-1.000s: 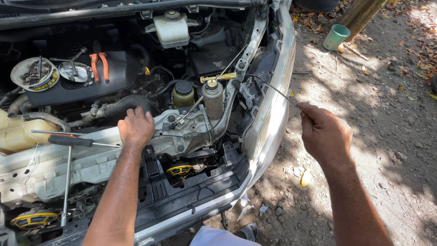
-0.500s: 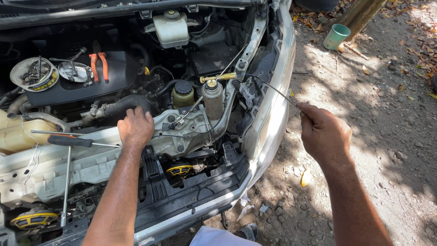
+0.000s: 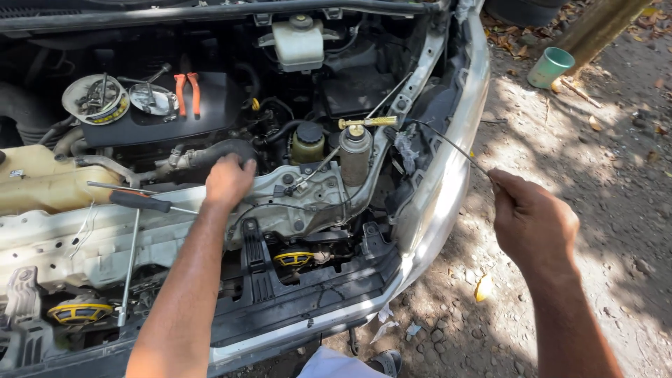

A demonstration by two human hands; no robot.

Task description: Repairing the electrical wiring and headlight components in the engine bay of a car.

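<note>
right hand (image 3: 533,222) pinching wire (image 3: 448,143), far end hidden

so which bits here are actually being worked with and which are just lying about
In hand:
- thin wire, pinched in the right hand
- black hose, under the left hand

Lying about:
- orange-handled pliers
- screwdriver on the front panel
- round tin of small parts
- green cup on the ground

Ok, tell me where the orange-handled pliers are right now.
In the head view, the orange-handled pliers lie upper left on the black engine cover, just right of two round metal dishes, behind the left hand.
</note>
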